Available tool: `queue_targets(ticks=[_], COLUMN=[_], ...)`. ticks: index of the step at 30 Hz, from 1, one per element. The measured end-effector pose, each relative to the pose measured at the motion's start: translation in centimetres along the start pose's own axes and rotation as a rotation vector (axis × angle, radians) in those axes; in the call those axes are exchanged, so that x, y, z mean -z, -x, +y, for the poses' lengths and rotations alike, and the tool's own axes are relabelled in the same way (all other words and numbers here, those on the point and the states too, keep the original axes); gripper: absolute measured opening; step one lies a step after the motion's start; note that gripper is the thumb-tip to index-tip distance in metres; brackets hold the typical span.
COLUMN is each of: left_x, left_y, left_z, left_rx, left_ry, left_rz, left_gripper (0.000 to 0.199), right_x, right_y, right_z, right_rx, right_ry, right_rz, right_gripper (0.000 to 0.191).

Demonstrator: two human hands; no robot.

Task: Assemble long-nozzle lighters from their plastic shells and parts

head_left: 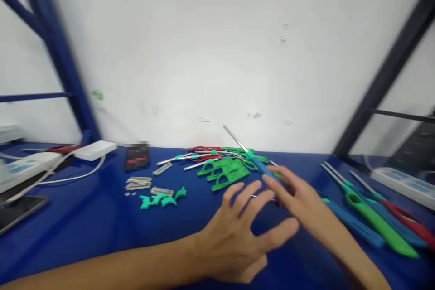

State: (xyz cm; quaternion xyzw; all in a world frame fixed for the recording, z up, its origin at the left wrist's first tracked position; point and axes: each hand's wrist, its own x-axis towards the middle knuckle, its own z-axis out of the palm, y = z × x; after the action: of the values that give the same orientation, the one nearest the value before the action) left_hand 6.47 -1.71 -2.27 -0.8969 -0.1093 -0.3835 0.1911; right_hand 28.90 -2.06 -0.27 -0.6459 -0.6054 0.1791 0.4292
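My right hand [295, 192] is closed around the blue handle of a long-nosed lighter [259, 165]. Its metal tube points up and to the left, with a teal collar where tube meets handle. Part of the handle is hidden by my fingers. My left hand [238, 231] hovers close by, fingers spread, holding nothing. Beyond it lie several flat green handle pieces [224, 173]. Small teal collar parts [162, 199] sit to the left of my left hand.
Several lighters with red or green handles [204, 156] lie near the wall. Finished-looking lighters [370, 213] are grouped at right. Pale clip-like parts [138, 183], a dark box [137, 156], a phone [20, 212] and power strips [34, 165] with white cables occupy the left.
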Motion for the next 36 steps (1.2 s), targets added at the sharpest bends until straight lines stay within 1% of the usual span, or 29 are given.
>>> queue_targets(ticks=[1,3,4,5,7,8,10,12,14,16,18,19,20,21,22,24,25,27,29,30,33,36], left_x=[0.2,0.3,0.3,0.2,0.0,-0.1,-0.1,-0.1,-0.2,-0.2,-0.2,-0.3,-0.3,-0.3,-0.2,-0.2,-0.2,-0.2,-0.3,-0.3,-0.4,-0.6], left_y=[-0.1,-0.1,-0.1,-0.1,-0.2,-0.2,-0.2,-0.3,-0.3,-0.3,-0.3,-0.3,-0.3,-0.3,-0.3,-0.3,-0.3,-0.4,-0.4,-0.3,-0.3,-0.2], left_z=[0.0,-0.2,-0.2,-0.3,-0.3,-0.3,-0.3,-0.3,-0.3,-0.3,-0.3,-0.3,-0.3,-0.3,-0.2,-0.2,-0.2,-0.2,-0.3,-0.3,-0.3,-0.3], left_rx=[0.011,0.017,0.033,0.043,0.059,0.065,0.074,0.078,0.084,0.087,0.091,0.092,0.095,0.098,0.099,0.101,0.103,0.108,0.113,0.116,0.126,0.135], left_ry=[0.013,0.042,0.057,0.073,0.100,0.109,0.116,0.122,0.134,0.147,0.155,0.158,0.162,0.165,0.167,0.168,0.167,0.170,0.176,0.179,0.185,0.189], left_rz=[-0.053,-0.105,-0.120,-0.134,-0.143,-0.145,-0.150,-0.154,-0.162,-0.166,-0.170,-0.171,-0.170,-0.175,-0.180,-0.189,-0.193,-0.196,-0.199,-0.202,-0.207,-0.205], left_gripper=[0.075,0.070,0.067,0.064,0.059,0.058,0.056,0.053,0.051,0.049,0.048,0.048,0.048,0.048,0.047,0.047,0.047,0.047,0.047,0.047,0.048,0.047], right_x=[2.1,6.3,8.2,9.9,12.5,13.3,14.3,14.6,14.6,14.4,14.0,13.8,13.5,13.2,12.9,12.2,11.9,11.4,11.1,11.1,10.9,10.6], right_y=[-0.4,-0.8,-1.0,-1.1,-1.2,-1.3,-1.5,-1.8,-2.0,-2.0,-1.8,-1.6,-1.3,-1.0,-0.6,0.2,0.5,0.9,1.1,1.0,0.9,0.6], right_z=[0.7,2.3,3.3,4.3,6.4,7.5,9.2,10.1,10.0,8.8,6.9,5.8,4.6,3.4,2.3,0.6,0.0,-0.6,-0.6,-0.6,-0.6,-0.9], right_rx=[-0.042,-0.144,-0.194,-0.241,-0.318,-0.345,-0.379,-0.386,-0.349,-0.277,-0.190,-0.135,-0.081,-0.021,0.036,0.118,0.158,0.220,0.231,0.221,0.164,0.090], right_ry=[0.101,0.305,0.393,0.470,0.588,0.622,0.647,0.628,0.576,0.485,0.346,0.252,0.152,0.044,-0.060,-0.214,-0.337,-0.676,-0.910,-0.965,-1.076,-1.133], right_rz=[0.062,0.200,0.233,0.251,0.242,0.225,0.199,0.208,0.255,0.331,0.409,0.422,0.419,0.403,0.382,0.328,0.310,0.270,0.223,0.203,0.171,0.131], right_gripper=[0.051,0.069,0.075,0.073,0.053,0.042,0.037,0.037,0.039,0.042,0.049,0.055,0.065,0.081,0.093,0.095,0.095,0.095,0.095,0.094,0.095,0.097])
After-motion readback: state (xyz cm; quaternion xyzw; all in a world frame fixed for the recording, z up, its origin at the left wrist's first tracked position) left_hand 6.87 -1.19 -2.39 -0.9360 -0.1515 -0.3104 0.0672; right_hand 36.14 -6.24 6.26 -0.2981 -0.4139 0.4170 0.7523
